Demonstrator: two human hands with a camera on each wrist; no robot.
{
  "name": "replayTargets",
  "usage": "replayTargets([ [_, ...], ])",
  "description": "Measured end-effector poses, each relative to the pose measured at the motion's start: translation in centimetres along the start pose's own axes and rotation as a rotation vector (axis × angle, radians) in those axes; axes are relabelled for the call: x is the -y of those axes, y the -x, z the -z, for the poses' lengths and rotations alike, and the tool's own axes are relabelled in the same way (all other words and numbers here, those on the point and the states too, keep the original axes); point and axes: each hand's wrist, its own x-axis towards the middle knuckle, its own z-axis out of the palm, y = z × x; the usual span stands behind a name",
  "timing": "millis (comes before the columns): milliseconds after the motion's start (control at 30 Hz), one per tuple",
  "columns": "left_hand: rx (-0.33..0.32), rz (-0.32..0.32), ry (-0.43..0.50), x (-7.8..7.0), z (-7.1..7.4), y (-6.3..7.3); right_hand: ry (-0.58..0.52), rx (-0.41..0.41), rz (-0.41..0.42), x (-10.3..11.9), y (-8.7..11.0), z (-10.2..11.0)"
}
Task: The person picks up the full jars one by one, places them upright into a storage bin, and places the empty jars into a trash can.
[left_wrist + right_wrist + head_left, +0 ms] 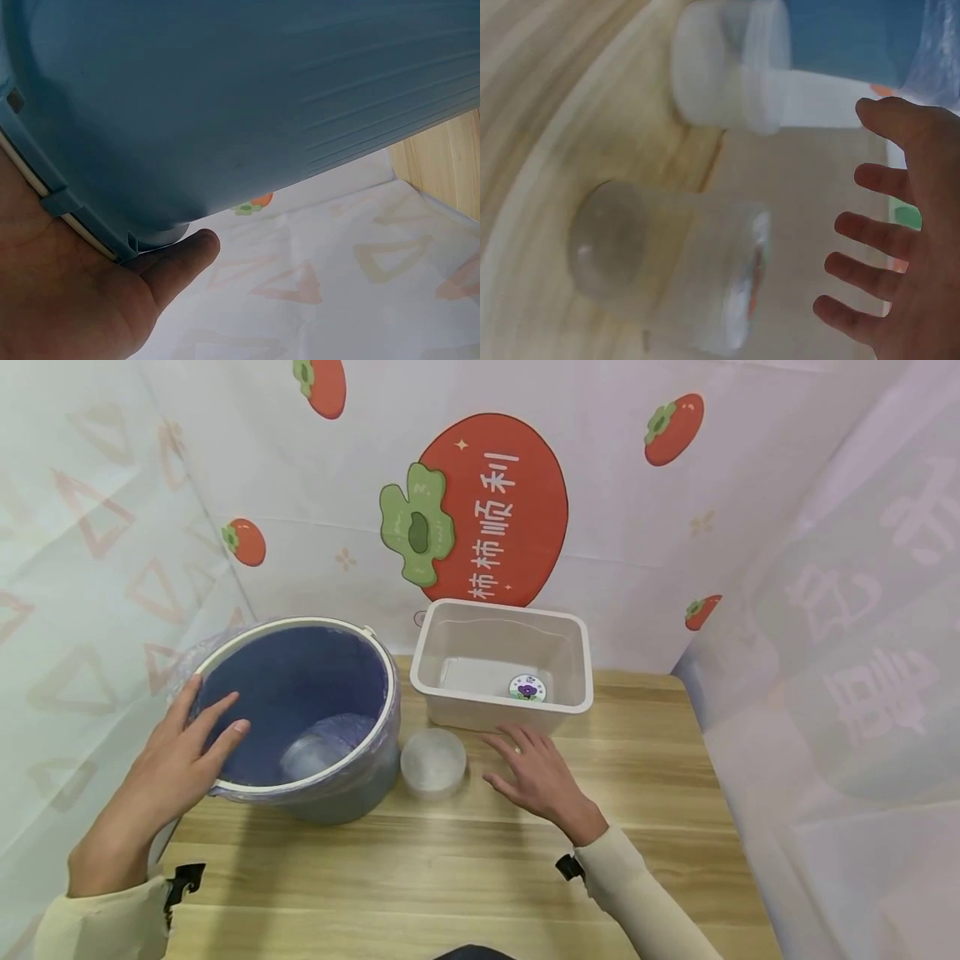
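Note:
My left hand lies at the left side of a blue bucket with a white rim. Its fingers are spread over the bucket's mouth; in the left wrist view the palm rests along the rim, with one finger outside. Beside the bucket stands a frosted round container. Just right of it, my right hand hovers with loose, separated fingers and holds nothing. In the right wrist view, a clear jar with a coloured top edge stands left of the fingers.
A beige rectangular bin stands behind my right hand. A round label with a purple flower shows within its outline. Clear plastic film lines the bucket. White printed sheets enclose the wooden table.

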Motion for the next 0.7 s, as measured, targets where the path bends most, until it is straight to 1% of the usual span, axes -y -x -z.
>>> replayTargets([
  [133, 0.000, -0.004, 0.005, 0.0, -0.1, 0.1, 0.033, 0.066, -0.063, -1.4, 1.1, -1.7],
  [333, -0.004, -0.006, 0.009, 0.0, -0.2, 0.2, 0.049, 0.085, -0.115, -3.0, 2.0, -3.3],
  [533, -0.006, -0.003, 0.011, 0.0, -0.2, 0.2, -0.014, 0.135, -0.180, -3.7, 2.2, -3.5],
  [700, -0.009, -0.004, 0.016, -0.1, -0.2, 0.2, -0.029, 0.150, -0.196, -3.7, 2.0, -3.4],
])
